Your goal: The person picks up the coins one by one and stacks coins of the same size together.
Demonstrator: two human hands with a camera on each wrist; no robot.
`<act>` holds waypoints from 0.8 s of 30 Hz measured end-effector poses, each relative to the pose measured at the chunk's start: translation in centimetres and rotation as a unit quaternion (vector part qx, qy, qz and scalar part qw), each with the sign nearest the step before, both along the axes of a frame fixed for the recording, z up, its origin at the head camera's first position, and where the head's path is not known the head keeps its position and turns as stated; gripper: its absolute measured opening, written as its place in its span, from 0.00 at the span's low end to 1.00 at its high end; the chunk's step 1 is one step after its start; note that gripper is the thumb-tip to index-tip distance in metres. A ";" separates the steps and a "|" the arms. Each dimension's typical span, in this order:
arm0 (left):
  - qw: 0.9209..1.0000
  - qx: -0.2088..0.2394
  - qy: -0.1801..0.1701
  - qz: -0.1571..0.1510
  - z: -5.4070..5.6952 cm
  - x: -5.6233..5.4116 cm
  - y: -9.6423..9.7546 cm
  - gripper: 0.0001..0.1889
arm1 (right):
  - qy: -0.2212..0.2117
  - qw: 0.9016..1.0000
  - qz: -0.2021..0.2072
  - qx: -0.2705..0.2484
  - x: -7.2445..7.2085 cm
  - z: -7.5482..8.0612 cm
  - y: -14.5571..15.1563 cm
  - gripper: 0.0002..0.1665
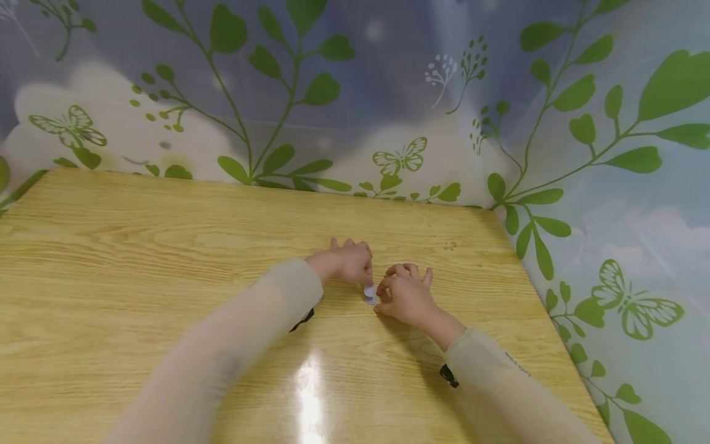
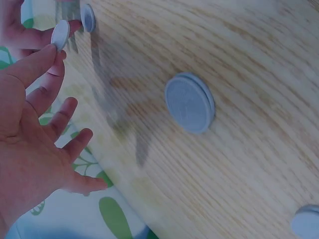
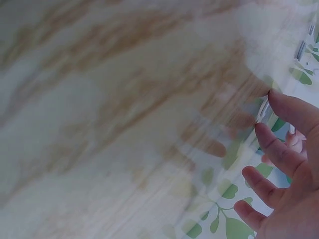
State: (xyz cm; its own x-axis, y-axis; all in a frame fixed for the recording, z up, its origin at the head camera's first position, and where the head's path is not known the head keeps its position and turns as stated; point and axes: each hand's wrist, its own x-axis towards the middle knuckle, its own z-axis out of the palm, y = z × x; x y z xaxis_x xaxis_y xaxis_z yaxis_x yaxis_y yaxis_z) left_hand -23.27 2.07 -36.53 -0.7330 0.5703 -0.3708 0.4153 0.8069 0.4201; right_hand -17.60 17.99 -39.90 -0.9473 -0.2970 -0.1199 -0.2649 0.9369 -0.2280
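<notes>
Just above the table my left hand (image 1: 353, 262) pinches a small pale grey disc (image 2: 60, 35) between thumb and forefinger, its other fingers spread. Right below it a second disc (image 2: 88, 18) lies at the tabletop, seen nearly edge-on in the left wrist view. My right hand (image 1: 407, 296) has its thumb and forefinger at the edges of this lower disc (image 3: 263, 109), pinching it, while the other fingers stand apart. In the head view the held disc (image 1: 370, 291) partly covers the lower one. What is printed on the discs, if anything, is too small to read.
Two stacked grey discs (image 2: 189, 103) lie on the wooden table (image 1: 166, 246), slightly offset from each other. Another grey disc stack (image 2: 306, 221) sits farther off. A leaf-patterned cloth (image 1: 333, 92) hangs along the table's back and right edges.
</notes>
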 end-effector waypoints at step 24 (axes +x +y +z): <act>1.000 -0.005 -0.007 0.008 -1.5 0.1 0.9 0.09 | -0.008 1.000 0.000 -0.020 0.1 0.0 0.4 0.09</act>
State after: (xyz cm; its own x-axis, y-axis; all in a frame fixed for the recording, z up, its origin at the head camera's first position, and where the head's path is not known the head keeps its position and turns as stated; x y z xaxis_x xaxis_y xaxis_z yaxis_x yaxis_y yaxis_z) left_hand -23.20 2.96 -38.04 -0.7364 0.5545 -0.3876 0.3961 0.8178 0.4174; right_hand -17.46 18.40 -39.95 -0.9451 -0.3024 -0.1239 -0.2613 0.9269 -0.2695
